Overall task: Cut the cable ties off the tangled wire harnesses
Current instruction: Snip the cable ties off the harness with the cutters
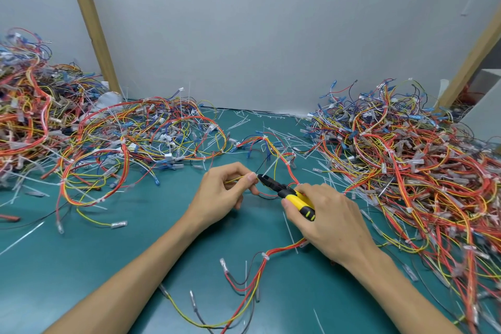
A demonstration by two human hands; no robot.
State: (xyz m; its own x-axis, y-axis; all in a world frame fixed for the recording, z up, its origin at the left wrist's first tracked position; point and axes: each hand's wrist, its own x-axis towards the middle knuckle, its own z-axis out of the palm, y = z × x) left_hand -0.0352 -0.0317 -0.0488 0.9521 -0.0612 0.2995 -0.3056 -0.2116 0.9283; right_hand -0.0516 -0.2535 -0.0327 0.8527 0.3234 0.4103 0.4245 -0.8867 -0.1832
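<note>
One wire harness [283,160] of red, yellow, blue and black wires lies on the green mat [108,257] at the centre. My left hand [225,192] pinches a yellow wire of it between thumb and fingertips. My right hand [328,221] grips yellow-and-black cutters [288,194], whose black jaws point left and meet the wire right at my left fingertips. A white cable tie [265,256] still binds the harness's lower branch in front of my right wrist.
A big tangle of harnesses [423,171] fills the right side and another pile [89,138] the left and far left. Cut white tie pieces [241,122] litter the mat at the back. A grey wall and two wooden posts stand behind.
</note>
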